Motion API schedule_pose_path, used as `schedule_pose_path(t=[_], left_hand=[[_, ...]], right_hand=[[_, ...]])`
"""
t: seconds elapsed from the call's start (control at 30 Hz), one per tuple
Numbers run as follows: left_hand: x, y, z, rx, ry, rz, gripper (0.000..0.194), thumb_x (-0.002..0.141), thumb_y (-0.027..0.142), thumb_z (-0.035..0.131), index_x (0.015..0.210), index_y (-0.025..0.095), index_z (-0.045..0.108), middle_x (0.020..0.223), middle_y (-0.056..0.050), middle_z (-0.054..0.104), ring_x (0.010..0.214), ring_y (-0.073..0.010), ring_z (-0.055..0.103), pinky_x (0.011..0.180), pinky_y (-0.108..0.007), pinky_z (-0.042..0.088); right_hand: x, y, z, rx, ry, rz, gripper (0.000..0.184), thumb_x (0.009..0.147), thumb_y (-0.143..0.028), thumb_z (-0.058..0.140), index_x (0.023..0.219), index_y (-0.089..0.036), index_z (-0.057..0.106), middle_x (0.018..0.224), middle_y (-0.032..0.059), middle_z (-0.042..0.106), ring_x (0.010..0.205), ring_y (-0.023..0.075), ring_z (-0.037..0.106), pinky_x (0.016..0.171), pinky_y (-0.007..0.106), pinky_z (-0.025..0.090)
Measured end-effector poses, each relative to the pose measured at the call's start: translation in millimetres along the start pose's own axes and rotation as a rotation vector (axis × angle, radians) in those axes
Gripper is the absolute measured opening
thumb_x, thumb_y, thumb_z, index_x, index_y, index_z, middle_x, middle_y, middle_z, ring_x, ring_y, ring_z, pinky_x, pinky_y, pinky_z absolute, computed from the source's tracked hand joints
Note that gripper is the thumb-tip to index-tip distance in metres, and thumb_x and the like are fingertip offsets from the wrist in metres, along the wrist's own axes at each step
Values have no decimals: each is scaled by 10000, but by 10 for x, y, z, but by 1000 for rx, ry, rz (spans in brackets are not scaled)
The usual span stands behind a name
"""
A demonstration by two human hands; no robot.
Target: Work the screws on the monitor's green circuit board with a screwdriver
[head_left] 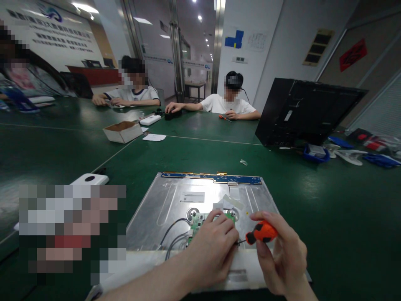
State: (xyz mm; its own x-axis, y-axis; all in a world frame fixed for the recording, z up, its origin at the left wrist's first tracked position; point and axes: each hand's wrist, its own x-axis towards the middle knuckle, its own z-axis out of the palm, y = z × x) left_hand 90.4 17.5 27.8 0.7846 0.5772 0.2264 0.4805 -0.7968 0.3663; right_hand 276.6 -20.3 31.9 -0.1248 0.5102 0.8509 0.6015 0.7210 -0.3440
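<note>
A flat metal display panel (150, 217) lies on the table in front of me, a blue circuit strip (188, 177) along its far edge. My right hand (288, 255) grips an orange and black screwdriver (265, 232), its shaft pointing left toward my left hand. Over a green circuit board (196, 221) on the panel rests my left hand (216, 246), its fingers curled together. That hand hides its own fingertips, part of the board and the screwdriver's tip. Black cables (172, 228) run from the board's left side.
Across the green table (200, 156) sit two people; a screwdriver (224, 118) lies near one. A large black monitor (307, 113) stands at right beside a blue tray (316, 154). An open cardboard box (123, 133) and a white device (90, 179) are at left.
</note>
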Motion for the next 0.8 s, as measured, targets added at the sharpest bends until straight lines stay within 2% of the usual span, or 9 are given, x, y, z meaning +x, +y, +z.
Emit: schedule_pose_path(t=[0.1,0.27,0.37,0.53,0.7,0.8], left_hand=[[0,0,3,-3,-4,-7,124,886,185,543,995,207,599,994,-60,649,962,-247,585,1023,-466,352],[0,5,4,-18,7,-10,112,897,177,523,964,209,606,966,-57,647,940,-242,578,1030,-466,345],[2,8,0,-24,6,-12,123,891,175,526,975,208,609,969,-60,648,934,-243,575,1036,-473,340],[3,10,-1,-31,-1,-12,139,895,166,513,983,205,613,990,-68,650,949,-248,571,1034,-479,344],[-2,-1,3,-21,-5,-9,146,904,179,513,1005,213,612,1011,-74,649,974,-255,568,1033,-478,348],[-4,-4,7,-31,-6,-4,149,895,183,519,1008,213,609,999,-68,651,962,-250,571,1030,-468,351]], right_hand=[[-23,-1,-4,-7,1,13,445,884,-185,553,1328,-159,534,1080,132,714,929,245,714,726,366,601],[7,-1,54,-3,61,6,473,867,-158,596,1331,-186,505,971,105,718,728,197,703,600,321,590],[87,-28,78,5,96,-20,426,873,-133,587,1280,-232,509,872,61,704,684,184,685,556,300,578],[216,-82,69,-34,113,-56,335,870,-130,621,1184,-233,566,780,35,676,631,162,656,500,247,557],[183,-59,72,-28,93,-55,349,900,-167,619,1233,-244,552,798,35,684,645,163,658,501,247,560],[98,-24,70,-32,68,-44,407,916,-192,593,1314,-231,515,895,66,713,755,198,699,571,301,594]])
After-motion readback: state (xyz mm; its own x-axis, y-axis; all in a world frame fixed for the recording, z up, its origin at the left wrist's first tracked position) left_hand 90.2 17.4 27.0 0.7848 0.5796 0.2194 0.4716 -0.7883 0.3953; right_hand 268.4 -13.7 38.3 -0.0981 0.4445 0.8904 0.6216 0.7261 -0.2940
